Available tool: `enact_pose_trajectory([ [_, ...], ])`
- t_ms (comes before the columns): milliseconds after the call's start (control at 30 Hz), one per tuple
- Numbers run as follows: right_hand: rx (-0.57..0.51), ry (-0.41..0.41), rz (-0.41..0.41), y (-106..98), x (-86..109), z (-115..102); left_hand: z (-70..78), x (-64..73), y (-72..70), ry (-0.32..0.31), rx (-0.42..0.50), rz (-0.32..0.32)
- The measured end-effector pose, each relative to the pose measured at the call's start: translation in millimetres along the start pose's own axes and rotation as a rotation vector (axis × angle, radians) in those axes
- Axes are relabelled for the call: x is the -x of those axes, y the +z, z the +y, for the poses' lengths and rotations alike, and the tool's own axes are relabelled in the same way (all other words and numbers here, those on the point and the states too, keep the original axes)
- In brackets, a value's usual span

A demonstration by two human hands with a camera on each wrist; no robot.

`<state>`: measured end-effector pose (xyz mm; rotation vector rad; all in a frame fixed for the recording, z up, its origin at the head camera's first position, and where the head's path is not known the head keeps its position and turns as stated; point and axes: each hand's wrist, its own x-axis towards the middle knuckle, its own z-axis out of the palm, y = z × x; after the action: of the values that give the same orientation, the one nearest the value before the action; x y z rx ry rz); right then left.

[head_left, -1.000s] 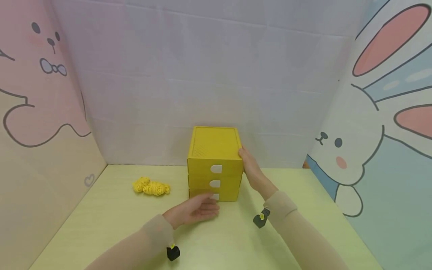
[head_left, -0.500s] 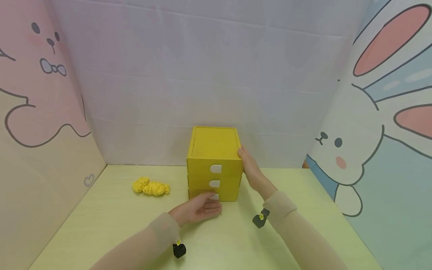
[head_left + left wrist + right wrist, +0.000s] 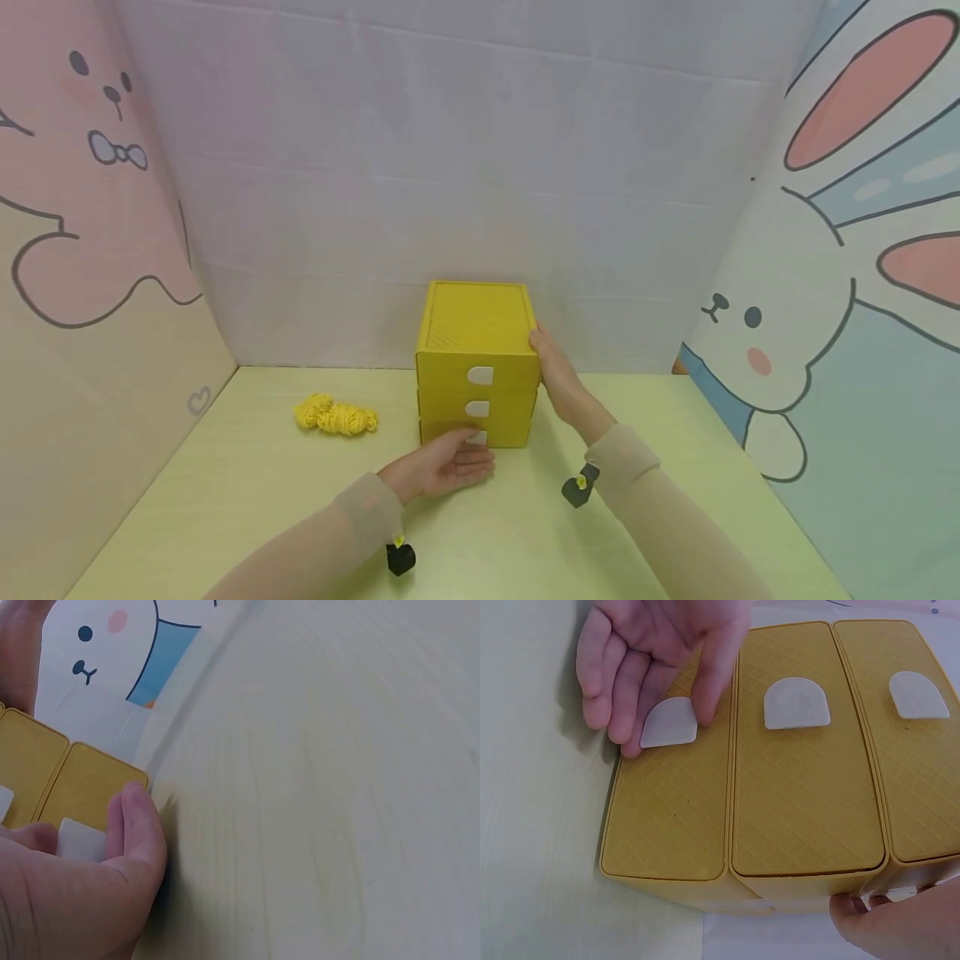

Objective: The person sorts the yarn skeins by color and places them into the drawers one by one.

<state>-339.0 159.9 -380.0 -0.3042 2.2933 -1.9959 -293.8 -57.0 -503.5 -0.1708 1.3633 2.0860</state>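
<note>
A yellow three-drawer box (image 3: 480, 317) stands at mid-table against the back wall, all drawers pushed in, each with a white handle. My left hand (image 3: 442, 467) is at the lowest drawer, palm turned up. Its thumb and forefinger pinch the bottom white handle (image 3: 669, 722) from either side, while the other fingers extend beneath it. Against the box's right side lies my right hand (image 3: 562, 379), its thumb at the top edge and its fingers along the side wall. In the right wrist view, the right fingertips (image 3: 847, 911) touch that wall.
Left of the box, a bundle of yellow cord (image 3: 336, 415) lies on the pale table (image 3: 495, 542). A white cloth wall (image 3: 480, 167) rises right behind the box. Side walls with cartoon animals close in the table on left and right.
My left hand has shifted slightly right along the lowest drawer, its thumb staying by the bottom handle. My right hand and the box have stayed in place.
</note>
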Motion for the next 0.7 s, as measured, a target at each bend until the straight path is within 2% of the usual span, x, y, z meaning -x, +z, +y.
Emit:
enact_pose_trajectory([
  [333,0.006,0.011,0.016,-0.8,0.0,1.3,-1.0,7.2,4.0,0.022,-0.063,0.000],
  [700,0.002,0.015,0.022,0.9,1.7,-1.2,-3.6,6.4,5.3,0.028,-0.050,0.028],
])
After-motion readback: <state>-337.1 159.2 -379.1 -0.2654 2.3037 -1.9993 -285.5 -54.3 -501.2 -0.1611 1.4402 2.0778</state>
